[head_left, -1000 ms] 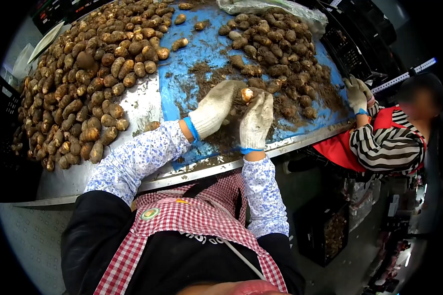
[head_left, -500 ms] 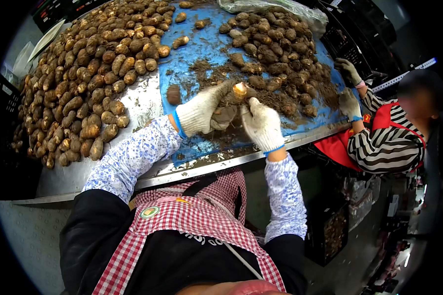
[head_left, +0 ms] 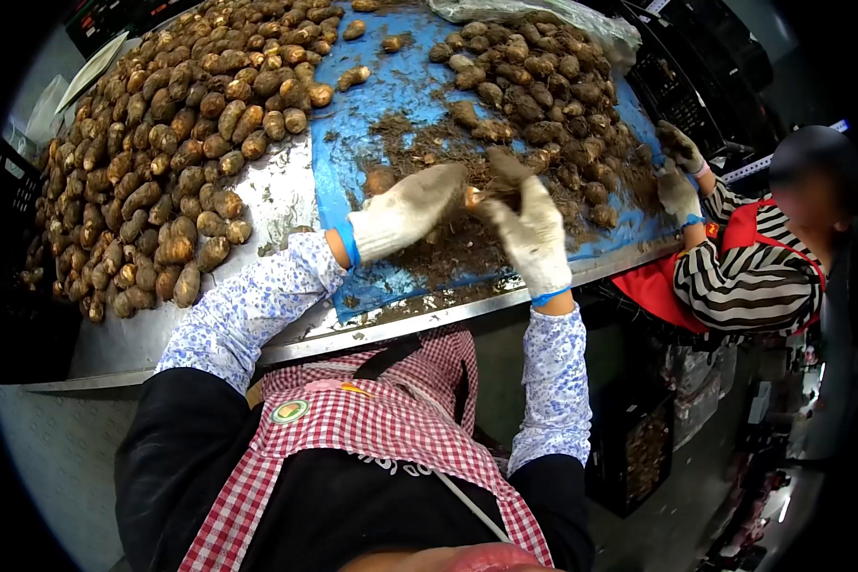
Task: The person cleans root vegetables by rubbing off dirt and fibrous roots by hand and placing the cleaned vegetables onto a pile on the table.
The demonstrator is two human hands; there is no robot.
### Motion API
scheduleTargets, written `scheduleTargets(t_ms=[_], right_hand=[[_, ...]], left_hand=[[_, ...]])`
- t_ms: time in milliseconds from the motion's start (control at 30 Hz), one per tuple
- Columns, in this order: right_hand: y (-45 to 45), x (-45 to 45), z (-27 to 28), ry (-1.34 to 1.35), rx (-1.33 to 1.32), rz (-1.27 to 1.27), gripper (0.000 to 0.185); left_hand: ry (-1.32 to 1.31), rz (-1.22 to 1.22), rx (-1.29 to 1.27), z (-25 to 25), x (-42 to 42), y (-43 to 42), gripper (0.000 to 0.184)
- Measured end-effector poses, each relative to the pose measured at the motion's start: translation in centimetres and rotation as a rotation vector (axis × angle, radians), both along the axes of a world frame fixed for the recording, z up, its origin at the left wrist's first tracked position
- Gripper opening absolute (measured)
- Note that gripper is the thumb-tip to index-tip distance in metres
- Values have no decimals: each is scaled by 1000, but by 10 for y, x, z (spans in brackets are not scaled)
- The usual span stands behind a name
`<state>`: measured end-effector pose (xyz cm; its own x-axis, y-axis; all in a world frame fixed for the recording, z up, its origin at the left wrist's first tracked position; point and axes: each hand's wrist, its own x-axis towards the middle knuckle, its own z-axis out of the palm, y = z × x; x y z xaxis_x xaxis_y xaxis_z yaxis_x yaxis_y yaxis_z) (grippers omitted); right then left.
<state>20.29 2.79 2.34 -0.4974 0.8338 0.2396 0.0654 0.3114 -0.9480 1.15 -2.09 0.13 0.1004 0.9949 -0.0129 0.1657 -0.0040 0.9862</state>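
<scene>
My left hand (head_left: 412, 208), in a soiled white knit glove, is stretched flat over the soil with its fingers blurred by motion. No thing shows in it. A brown taro (head_left: 379, 180) lies just beyond its wrist. My right hand (head_left: 532, 229), gloved the same way, has its thumb and fingers around a dark, hairy taro (head_left: 473, 196) whose pale end points toward my left fingertips. Most of this taro is hidden by the glove and blur. Loose soil and root fibres (head_left: 439, 253) lie under both hands on the blue sheet (head_left: 338, 133).
A large heap of brown taros (head_left: 153, 162) covers the table's left side. Hairy, soil-covered taros (head_left: 562, 105) are piled at the right. A co-worker in a striped top (head_left: 734, 276) has gloved hands at the right edge. A black crate (head_left: 639, 448) stands below.
The taro in my left hand has left it, and that hand has flattened out. My right hand has moved slightly right and its fingers have spread. The taro left of my hands has shifted.
</scene>
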Motion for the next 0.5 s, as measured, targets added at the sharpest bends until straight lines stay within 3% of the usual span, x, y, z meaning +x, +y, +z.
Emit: scheduleTargets(t_ms=[33, 67, 100, 200, 233, 333, 367, 400, 433, 467, 500], right_hand=[[-2, -4, 0, -258, 440, -29, 30], [-12, -8, 2, -231, 597, -81, 27], [-17, -9, 5, -250, 612, -101, 25], [-22, -16, -3, -279, 785, -219, 19], [-23, -17, -8, -284, 865, -267, 16], [-9, -20, -18, -398, 872, -394, 10], [-9, -20, -14, -393, 829, -379, 9], [-12, -20, -7, -448, 726, -351, 13], [-9, -18, -18, -222, 497, -286, 16], [1, -4, -25, -41, 140, 50, 19], [11, 9, -33, 211, -400, 311, 23]], left_hand=[[-64, 16, 274, -8, 6, 1, 48], [-99, 103, 25, -13, 10, 2, 45], [-150, 202, -220, 26, 18, -9, 43], [-97, 219, 84, 15, 7, -2, 36], [-188, 211, 100, 13, 11, -2, 27], [140, 245, 428, -7, 23, -9, 28], [173, 245, 481, -17, 26, -4, 29], [240, 214, 378, -9, 27, -10, 30], [310, 178, 280, 10, 25, -20, 30], [380, 141, 184, 29, 23, -28, 31], [346, 40, 207, 43, 22, -36, 30]])
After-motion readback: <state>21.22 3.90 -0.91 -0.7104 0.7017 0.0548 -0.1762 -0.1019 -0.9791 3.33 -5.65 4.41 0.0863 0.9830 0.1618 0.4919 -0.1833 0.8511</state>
